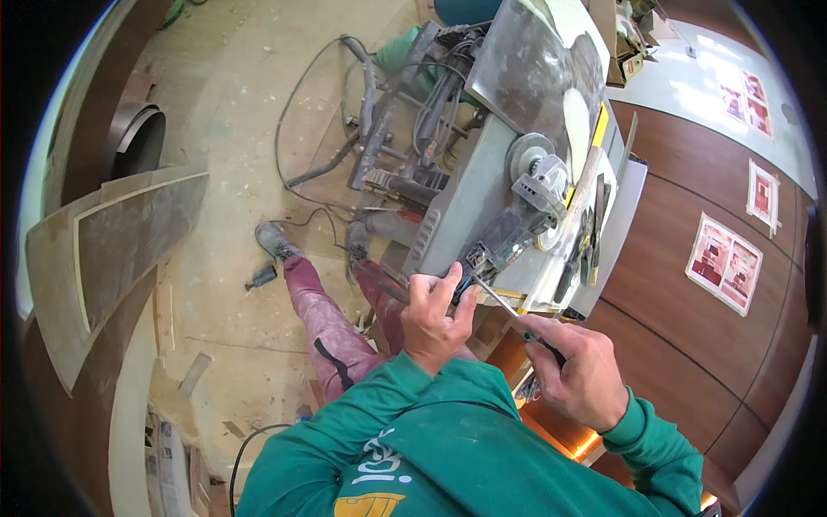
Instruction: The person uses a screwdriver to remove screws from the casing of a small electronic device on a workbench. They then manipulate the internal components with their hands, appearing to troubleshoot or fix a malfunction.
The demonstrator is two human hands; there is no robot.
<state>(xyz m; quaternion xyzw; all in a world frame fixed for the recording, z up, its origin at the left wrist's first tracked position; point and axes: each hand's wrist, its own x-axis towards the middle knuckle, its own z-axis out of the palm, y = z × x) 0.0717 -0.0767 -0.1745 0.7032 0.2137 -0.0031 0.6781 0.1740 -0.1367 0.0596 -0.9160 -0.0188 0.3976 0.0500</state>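
An angle grinder [508, 237] lies on a grey worktable, its metal head and round disc [530, 157] toward the far side and its rear end toward me. My left hand [435, 319] pinches that rear end, where something blue and dark shows between thumb and fingers; the detail is too small to make out. In my right hand [575, 366] is a screwdriver with a dark handle. Its thin metal shaft [498, 298] points left and away, with the tip meeting the grinder's end beside my left fingers. Most of the handle is hidden in my grip.
Long hand tools [587, 237] and a yellow level [598, 129] lie along the table's right side. A stained grey sheet [538, 65] covers its far end. Beyond the table's left edge, a black machine frame [405, 129] with loose cables stands on the dusty floor.
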